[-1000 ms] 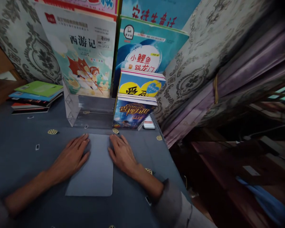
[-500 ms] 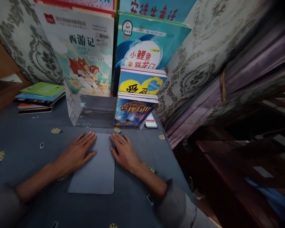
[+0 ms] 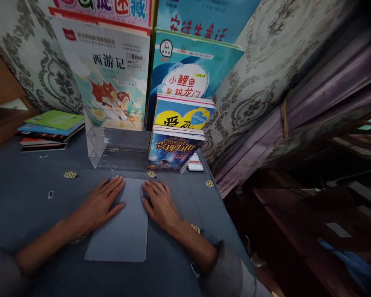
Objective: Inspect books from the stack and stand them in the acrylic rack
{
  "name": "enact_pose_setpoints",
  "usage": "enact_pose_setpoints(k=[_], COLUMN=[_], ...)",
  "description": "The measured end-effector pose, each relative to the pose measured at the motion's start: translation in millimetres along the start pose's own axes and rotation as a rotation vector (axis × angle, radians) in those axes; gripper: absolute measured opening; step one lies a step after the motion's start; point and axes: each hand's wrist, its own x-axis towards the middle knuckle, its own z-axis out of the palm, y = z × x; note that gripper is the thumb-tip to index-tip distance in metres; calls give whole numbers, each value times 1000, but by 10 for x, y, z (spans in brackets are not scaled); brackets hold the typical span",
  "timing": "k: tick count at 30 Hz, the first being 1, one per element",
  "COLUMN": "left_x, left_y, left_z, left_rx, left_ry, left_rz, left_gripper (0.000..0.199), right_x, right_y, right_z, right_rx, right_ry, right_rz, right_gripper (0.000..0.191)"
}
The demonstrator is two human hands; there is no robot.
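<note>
A plain grey-blue rectangular sheet or thin board [image 3: 120, 231] lies flat on the cloth-covered table [image 3: 27, 214]. My left hand [image 3: 100, 204] rests palm down across its left edge, fingers stretched out and thumb apart. On the opposite edge lies my right hand [image 3: 162, 202], also palm down, with its fingertips on the sheet near the upper right corner. Neither hand grips anything. Just beyond the sheet stands a clear plastic book rack [image 3: 120, 159], with a dark blue book [image 3: 174, 150] in its lowest right slot.
Higher in the rack are a white-covered book [image 3: 111, 53], a teal book [image 3: 198, 62] and a blue-and-yellow book [image 3: 185, 111]. Several thin books are stacked at left, a green one [image 3: 55, 119] on top. A purple curtain [image 3: 266, 136] hangs past the table's right edge.
The whole view has tilted slightly, so the rack, table and sheet sit a little lower in the picture. Both hands stay flat in the same places on the sheet.
</note>
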Motion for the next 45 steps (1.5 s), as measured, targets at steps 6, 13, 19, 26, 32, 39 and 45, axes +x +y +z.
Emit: enact_pose_setpoints(k=[6, 13, 19, 26, 32, 39, 45], left_x=[-13, -21, 190, 483, 497, 507, 521], left_y=[8, -27, 62, 147, 148, 194, 250], left_z=[29, -7, 9, 97, 50, 19, -57], left_rx=[5, 43, -21, -120, -162, -234, -276], left_ry=[14, 19, -36, -87, -122, -72, -32], left_rz=[-45, -102, 36, 162, 158, 171, 196], left_gripper=[70, 72, 62, 62, 57, 51, 40], right_x=[-25, -36, -17, -8, -8, -18, -7], right_y=[6, 77, 68, 120, 170, 169, 220], right_z=[10, 32, 15, 61, 123, 52, 79], right_rx=[101, 287, 382, 415, 379, 319, 293], right_ry=[62, -39, -56, -21, 6, 31, 38], right_rz=[-32, -81, -30, -22, -52, -99, -70], right_gripper=[36, 57, 67, 79, 83, 73, 59])
